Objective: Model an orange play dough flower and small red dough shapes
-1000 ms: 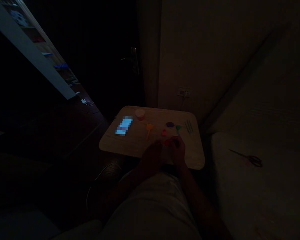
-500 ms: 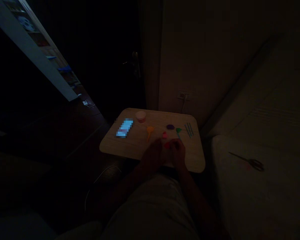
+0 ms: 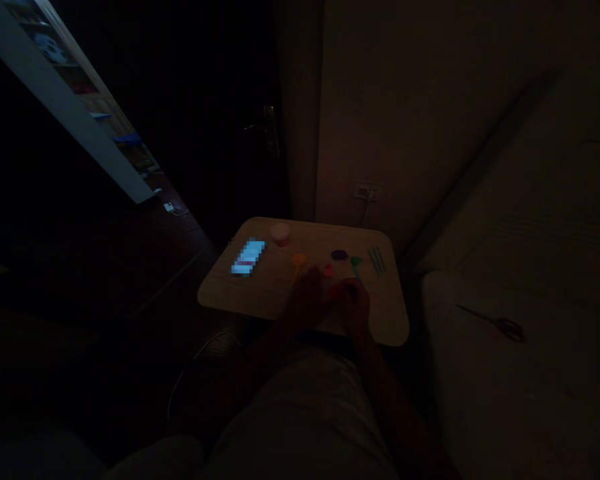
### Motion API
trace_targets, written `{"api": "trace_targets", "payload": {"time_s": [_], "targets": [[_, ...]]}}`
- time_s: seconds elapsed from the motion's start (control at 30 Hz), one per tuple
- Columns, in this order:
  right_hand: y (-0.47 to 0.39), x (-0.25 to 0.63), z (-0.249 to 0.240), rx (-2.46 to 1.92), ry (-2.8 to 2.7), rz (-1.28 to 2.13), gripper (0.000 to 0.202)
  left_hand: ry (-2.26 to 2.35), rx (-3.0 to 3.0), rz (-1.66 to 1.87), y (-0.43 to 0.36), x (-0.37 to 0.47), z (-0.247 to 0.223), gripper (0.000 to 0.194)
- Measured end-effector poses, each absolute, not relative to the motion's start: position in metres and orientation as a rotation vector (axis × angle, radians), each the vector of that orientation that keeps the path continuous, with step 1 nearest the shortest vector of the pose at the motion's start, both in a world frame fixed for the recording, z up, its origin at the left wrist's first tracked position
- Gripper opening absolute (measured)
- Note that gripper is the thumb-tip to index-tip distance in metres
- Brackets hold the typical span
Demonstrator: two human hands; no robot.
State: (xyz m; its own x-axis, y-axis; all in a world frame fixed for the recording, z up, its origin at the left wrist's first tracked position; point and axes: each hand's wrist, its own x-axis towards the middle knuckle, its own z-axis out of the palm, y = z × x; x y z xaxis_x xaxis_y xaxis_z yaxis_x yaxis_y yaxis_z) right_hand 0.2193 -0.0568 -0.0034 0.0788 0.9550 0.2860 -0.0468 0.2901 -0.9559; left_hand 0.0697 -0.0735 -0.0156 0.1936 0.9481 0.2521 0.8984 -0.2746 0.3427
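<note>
In dim light, my right hand (image 3: 355, 301) is closed on a small red piece (image 3: 334, 292) over the small wooden table (image 3: 260, 303). My left hand (image 3: 307, 293) is at the left of that piece, its fingers extended forward and its palm side hidden. Just ahead of the hands lies a pink lump (image 3: 329, 271). An orange piece on a stick (image 3: 299, 260) is beyond my left hand. Farther right are a purple lump (image 3: 339, 255) and a green piece (image 3: 356, 261) on a pale stick.
A lit, blurred phone (image 3: 249, 257) lies at the table's left, near a round tub (image 3: 281, 234). Several thin sticks (image 3: 377, 260) are at the right. Scissors (image 3: 505, 325) rest on a pale surface farther right. A wall socket (image 3: 369, 191) is behind the table.
My left hand's fingers have straightened and reach farther forward, beside the pink lump. My right hand stays by the red piece, almost unmoved. The view has shifted slightly.
</note>
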Motion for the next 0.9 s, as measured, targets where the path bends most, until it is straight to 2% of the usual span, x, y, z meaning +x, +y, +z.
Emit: {"api": "trace_targets", "payload": {"time_s": [0.63, 0.9], "targets": [[-0.056, 0.219, -0.005, -0.977, -1.233, 0.989, 0.008, 1.816, 2.415, 0.602, -0.075, 0.065, -0.027, 0.079], [-0.055, 0.22, -0.009, -0.969, -1.247, 0.992, 0.008, 1.788, 2.434, 0.704, -0.085, 0.06, -0.034, 0.077]]}}
